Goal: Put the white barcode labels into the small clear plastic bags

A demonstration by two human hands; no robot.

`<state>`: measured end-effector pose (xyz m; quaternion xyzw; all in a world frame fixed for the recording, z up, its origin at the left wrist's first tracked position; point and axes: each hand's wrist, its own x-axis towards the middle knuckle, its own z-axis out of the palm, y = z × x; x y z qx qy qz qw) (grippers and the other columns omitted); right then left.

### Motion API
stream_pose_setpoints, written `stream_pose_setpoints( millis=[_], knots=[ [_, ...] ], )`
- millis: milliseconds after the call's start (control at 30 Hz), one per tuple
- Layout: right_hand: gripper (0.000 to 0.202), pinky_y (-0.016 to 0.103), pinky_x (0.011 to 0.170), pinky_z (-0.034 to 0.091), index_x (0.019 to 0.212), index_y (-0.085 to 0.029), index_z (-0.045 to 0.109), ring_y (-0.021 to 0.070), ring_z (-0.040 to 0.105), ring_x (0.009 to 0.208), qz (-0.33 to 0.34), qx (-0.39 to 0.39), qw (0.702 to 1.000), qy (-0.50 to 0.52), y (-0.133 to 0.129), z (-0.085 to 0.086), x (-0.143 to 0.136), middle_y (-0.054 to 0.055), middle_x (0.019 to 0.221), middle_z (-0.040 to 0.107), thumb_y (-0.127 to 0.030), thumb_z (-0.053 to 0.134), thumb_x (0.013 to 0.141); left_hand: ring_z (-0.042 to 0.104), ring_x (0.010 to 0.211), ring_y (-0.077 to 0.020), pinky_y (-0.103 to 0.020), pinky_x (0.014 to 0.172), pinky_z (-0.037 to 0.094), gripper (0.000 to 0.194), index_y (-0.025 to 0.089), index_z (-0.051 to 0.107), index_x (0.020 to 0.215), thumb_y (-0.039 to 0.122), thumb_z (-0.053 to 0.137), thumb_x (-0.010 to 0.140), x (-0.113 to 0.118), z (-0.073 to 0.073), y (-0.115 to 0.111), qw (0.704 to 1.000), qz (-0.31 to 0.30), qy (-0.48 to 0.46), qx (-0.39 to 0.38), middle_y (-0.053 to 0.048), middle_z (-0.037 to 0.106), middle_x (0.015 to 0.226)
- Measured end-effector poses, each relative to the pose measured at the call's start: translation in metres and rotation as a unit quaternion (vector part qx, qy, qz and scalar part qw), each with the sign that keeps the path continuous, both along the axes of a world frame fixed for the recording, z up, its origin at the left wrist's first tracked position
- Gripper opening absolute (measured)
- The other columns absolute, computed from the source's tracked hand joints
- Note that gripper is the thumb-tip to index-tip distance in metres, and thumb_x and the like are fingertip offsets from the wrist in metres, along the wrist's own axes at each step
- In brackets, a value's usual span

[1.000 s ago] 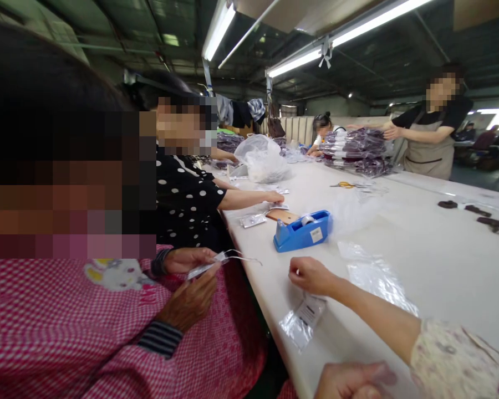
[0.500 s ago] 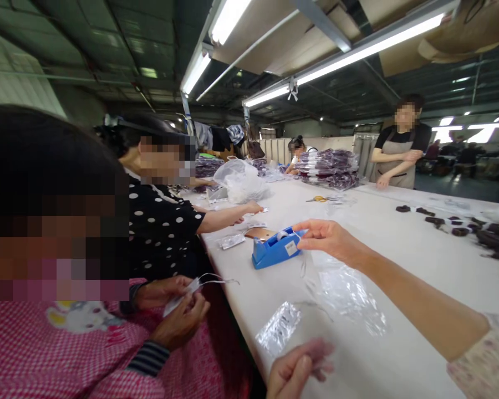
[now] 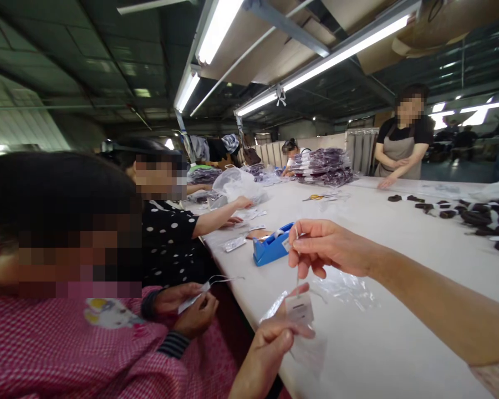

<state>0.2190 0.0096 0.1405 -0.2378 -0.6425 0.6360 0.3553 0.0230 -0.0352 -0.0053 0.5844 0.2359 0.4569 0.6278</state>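
My left hand [image 3: 272, 343], low in the view at the table edge, holds a small white tag [image 3: 300, 309] in a clear bag between thumb and fingers. Above it, my right hand [image 3: 326, 246] pinches a thin pale string that runs down to the tag. Just left of my right hand stands a blue tape dispenser [image 3: 270, 249], partly covered by the fingers. Clear plastic bags [image 3: 349, 289] lie on the table below my right forearm. A shiny packet [image 3: 273, 306] lies behind my left hand.
At the left, a person in pink checks [image 3: 108, 343] holds a tag with a string; beyond, a person in polka dots [image 3: 170, 233] reaches over the white table [image 3: 419, 266]. Yellow-handled scissors [image 3: 316, 197], wrapped purple stacks [image 3: 324, 166] and dark bundles [image 3: 474, 213] lie farther off.
My left hand has risen and now shows the tag. My right hand has drawn slightly nearer, with the string between its fingers. The view has shifted slightly.
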Motion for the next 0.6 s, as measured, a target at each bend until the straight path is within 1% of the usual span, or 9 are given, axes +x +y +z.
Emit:
stream_pose_setpoints(
  millis=[67,133,200,300,400,500,533,600],
  knots=[
    [0.016,0.015,0.043,0.042,0.086,-0.020,0.053,0.0125,0.068,0.062,0.002,-0.005,1.000,0.018,-0.005,0.001,0.002,-0.002,0.073,0.066,-0.032,0.062,0.086,0.051,0.121,-0.0361,-0.046,0.105,0.035,0.033,0.019,0.078,0.085,0.048,0.062,0.081,0.005,-0.004,0.000,0.999,-0.001,0.045,-0.011,-0.010,0.066,0.123],
    [0.015,0.017,0.046,0.045,0.086,-0.020,0.052,0.0116,0.066,0.060,-0.010,-0.001,0.999,0.040,-0.009,0.001,0.007,-0.004,0.070,0.064,-0.032,0.061,0.087,0.056,0.111,-0.0331,-0.043,0.102,0.036,0.033,0.019,0.078,0.087,0.046,0.060,0.084,0.008,-0.010,0.000,0.996,0.019,0.087,-0.008,-0.009,0.071,0.106],
    [0.013,0.019,0.050,0.047,0.088,-0.020,0.053,0.0108,0.064,0.058,-0.035,0.001,0.998,0.058,-0.012,0.000,0.017,-0.005,0.069,0.062,-0.030,0.061,0.087,0.058,0.106,-0.0313,-0.039,0.096,0.039,0.033,0.018,0.078,0.088,0.045,0.058,0.085,0.008,-0.015,0.000,0.993,0.034,0.112,-0.004,-0.009,0.071,0.102],
    [0.012,0.022,0.053,0.048,0.093,-0.021,0.055,0.0112,0.062,0.059,-0.083,-0.005,0.994,0.070,-0.015,-0.008,0.043,-0.004,0.071,0.062,-0.028,0.063,0.087,0.057,0.107,-0.0308,-0.034,0.091,0.041,0.032,0.019,0.078,0.088,0.044,0.059,0.084,0.004,-0.021,0.000,0.990,0.071,0.121,-0.005,-0.009,0.069,0.109],
    [0.021,0.024,0.054,0.048,0.104,-0.022,0.057,0.0121,0.059,0.060,-0.146,-0.034,0.986,0.075,-0.020,-0.026,0.075,-0.003,0.072,0.060,-0.028,0.065,0.085,0.057,0.108,-0.0286,-0.031,0.091,0.040,0.028,0.021,0.078,0.085,0.042,0.060,0.085,-0.002,-0.022,0.000,0.986,0.106,0.126,0.003,-0.007,0.069,0.109],
    [0.033,0.025,0.055,0.046,0.115,-0.023,0.057,0.0127,0.057,0.061,-0.201,-0.074,0.975,0.057,-0.027,-0.052,0.108,-0.002,0.073,0.059,-0.031,0.066,0.084,0.059,0.102,-0.0259,-0.029,0.089,0.041,0.026,0.023,0.078,0.086,0.040,0.058,0.086,-0.002,-0.015,0.001,0.983,0.113,0.144,0.022,-0.005,0.068,0.109],
    [0.033,0.025,0.054,0.045,0.115,-0.022,0.057,0.0128,0.056,0.061,-0.207,-0.080,0.975,0.031,-0.029,-0.063,0.120,-0.001,0.074,0.059,-0.032,0.065,0.084,0.059,0.103,-0.0253,-0.028,0.090,0.041,0.025,0.024,0.078,0.086,0.040,0.058,0.087,0.000,-0.012,0.002,0.980,0.116,0.159,0.036,-0.004,0.068,0.109],
    [0.028,0.025,0.052,0.044,0.110,-0.021,0.062,0.0139,0.056,0.062,-0.209,-0.071,0.973,-0.071,-0.035,-0.084,0.144,0.002,0.078,0.062,-0.034,0.062,0.085,0.059,0.103,-0.0242,-0.026,0.091,0.041,0.025,0.025,0.078,0.087,0.038,0.057,0.088,0.009,-0.004,0.003,0.971,0.099,0.204,0.079,-0.004,0.068,0.107]
  ],
)
